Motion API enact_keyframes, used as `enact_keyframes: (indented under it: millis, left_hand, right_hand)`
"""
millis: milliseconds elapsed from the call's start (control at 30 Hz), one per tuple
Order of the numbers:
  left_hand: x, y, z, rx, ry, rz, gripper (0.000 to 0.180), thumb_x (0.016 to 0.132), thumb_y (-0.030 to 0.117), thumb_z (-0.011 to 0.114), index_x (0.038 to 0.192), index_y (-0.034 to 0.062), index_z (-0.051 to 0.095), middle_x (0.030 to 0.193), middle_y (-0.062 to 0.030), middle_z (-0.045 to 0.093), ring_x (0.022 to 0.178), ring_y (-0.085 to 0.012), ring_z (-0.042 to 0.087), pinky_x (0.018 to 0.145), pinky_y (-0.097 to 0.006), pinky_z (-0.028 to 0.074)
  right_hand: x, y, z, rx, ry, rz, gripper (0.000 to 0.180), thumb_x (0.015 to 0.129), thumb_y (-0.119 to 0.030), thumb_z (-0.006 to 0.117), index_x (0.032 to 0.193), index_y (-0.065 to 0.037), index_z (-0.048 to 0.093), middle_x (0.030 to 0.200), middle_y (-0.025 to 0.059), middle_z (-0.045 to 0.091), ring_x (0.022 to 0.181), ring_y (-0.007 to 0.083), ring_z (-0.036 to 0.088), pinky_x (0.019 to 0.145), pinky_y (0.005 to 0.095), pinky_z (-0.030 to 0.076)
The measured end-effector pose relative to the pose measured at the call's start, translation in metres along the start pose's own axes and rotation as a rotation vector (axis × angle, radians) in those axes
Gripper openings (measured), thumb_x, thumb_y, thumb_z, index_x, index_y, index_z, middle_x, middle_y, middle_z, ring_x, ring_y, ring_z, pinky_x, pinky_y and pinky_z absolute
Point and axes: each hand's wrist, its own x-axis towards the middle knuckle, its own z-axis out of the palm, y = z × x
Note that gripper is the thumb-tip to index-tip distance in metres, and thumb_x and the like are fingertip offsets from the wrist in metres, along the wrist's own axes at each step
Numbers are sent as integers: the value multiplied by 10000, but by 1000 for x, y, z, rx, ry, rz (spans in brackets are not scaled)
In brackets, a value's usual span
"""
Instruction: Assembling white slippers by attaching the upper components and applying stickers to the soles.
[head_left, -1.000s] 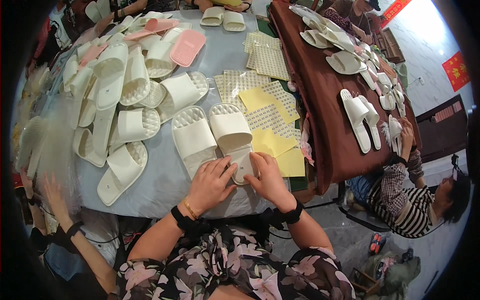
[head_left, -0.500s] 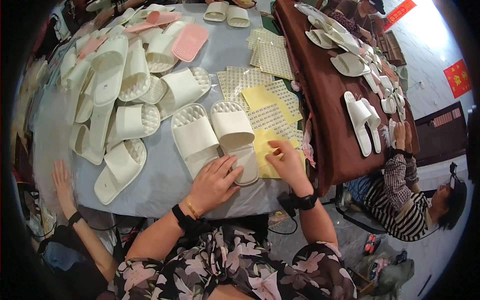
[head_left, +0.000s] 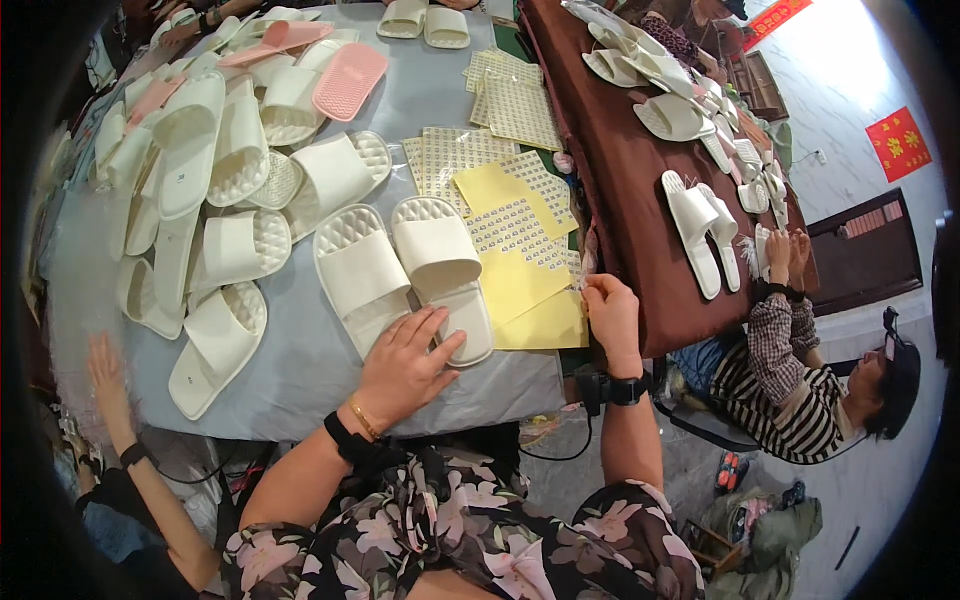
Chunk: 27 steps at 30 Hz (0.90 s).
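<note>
Two white slippers stand side by side before me, toes away: the left slipper (head_left: 362,272) and the right slipper (head_left: 442,250). My left hand (head_left: 405,365) lies with fingers stretched over their heel ends, touching the right slipper's heel. Just right of them, sheets of small printed stickers (head_left: 515,232) overlap, with bare yellow backing (head_left: 530,300) showing at the near end. My right hand (head_left: 613,312) is at the right edge of that backing, thumb and fingers pinched together. Whatever is between its fingertips is too small to make out.
A heap of white and pink slippers (head_left: 235,150) covers the table's left side. A single white slipper (head_left: 220,350) lies near the front edge. Another person's hand (head_left: 108,375) rests at far left. To the right, a brown-covered table (head_left: 640,220) holds more slippers; a seated person (head_left: 790,390) works there.
My right hand has moved right, from over the yellow backing to its right edge, and its fingers have closed together. My left hand stays on the slippers. The whole view has shifted slightly.
</note>
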Motion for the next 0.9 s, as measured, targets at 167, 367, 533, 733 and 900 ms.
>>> enact_keyframes:
  millis: [167,367,533,733,900]
  left_hand:
    - [1,-1,1,-10,-5,8,544,746,291,761,1258,177,616,1399,-116,503,1289,-304,469,1072,-441,380]
    - [0,-4,-5,20,-18,-12,539,761,295,754,1266,176,608,1396,-127,502,1291,-309,472,1069,-446,384]
    - [-3,-6,4,3,8,2,544,783,323,740,1281,162,593,1401,-143,499,1288,-323,478,1069,-464,388]
    - [-11,-5,8,-2,45,31,540,805,352,724,1284,147,582,1389,-147,505,1285,-310,478,1069,-447,391]
    - [-9,-3,9,0,53,48,543,804,364,722,1282,147,584,1385,-145,508,1282,-308,479,1069,-441,391]
  right_hand:
    - [-4,7,11,-96,-53,-17,147,825,-53,636,939,29,680,863,229,685,806,368,680,731,405,541]
    - [4,3,28,-132,-61,9,144,808,-83,656,918,9,650,875,226,671,846,412,646,745,462,523]
    - [3,13,28,-234,-15,-62,143,791,-71,656,919,-6,661,840,197,683,803,371,671,721,429,531]
    - [-3,1,21,-283,-84,-6,177,802,-75,686,953,-35,603,930,193,644,881,410,629,757,481,505]
    - [-1,8,22,-319,-124,10,163,818,-80,682,945,-29,593,945,194,635,908,410,620,780,480,494]
